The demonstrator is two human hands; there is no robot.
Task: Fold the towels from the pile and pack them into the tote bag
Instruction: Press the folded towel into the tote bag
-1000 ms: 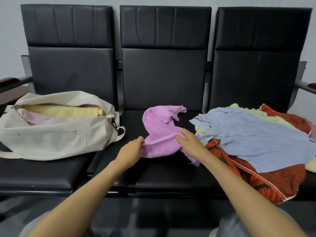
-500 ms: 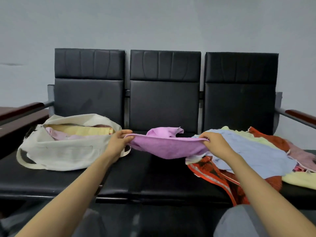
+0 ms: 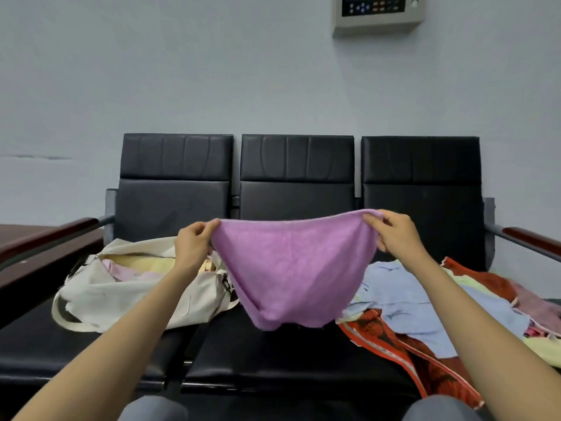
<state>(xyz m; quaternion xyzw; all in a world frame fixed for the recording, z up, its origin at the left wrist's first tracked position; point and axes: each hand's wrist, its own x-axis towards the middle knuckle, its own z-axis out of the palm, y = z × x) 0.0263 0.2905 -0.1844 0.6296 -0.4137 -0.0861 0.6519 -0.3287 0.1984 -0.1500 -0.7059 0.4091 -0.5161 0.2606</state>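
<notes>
Purple towel (image 3: 291, 268) hangs spread in the air between your two hands, in front of the middle seat of the black bench (image 3: 273, 357). Your left hand (image 3: 194, 244) pinches its upper left corner, with thumb and fingers curled round the cloth. Your right hand (image 3: 394, 235) grips the upper right corner in the same way, a little higher than the left. The top edge sags slightly between the two grips, and the body of the towel drapes down to a rounded, bunched bottom over the middle seat. You cannot tell from this view whether that bottom touches the seat.

To your left, the cream tote bag (image 3: 121, 299) lies on its side on the left seat with its mouth open. A yellow towel (image 3: 145, 262) and a pink towel (image 3: 121, 270) show inside it. The hanging towel covers the bag's right end from this view.

To your right, the pile (image 3: 473, 317) sprawls loosely over the right seat. A light blue towel (image 3: 409, 299) lies on top, and a red patterned towel (image 3: 391, 338) under it spills over the seat's front edge. Pale yellow and pink cloths show at the far right.

A wooden armrest (image 3: 60, 232) stands at the bench's left end. A grey control panel (image 3: 376, 16) is mounted high on the wall.
</notes>
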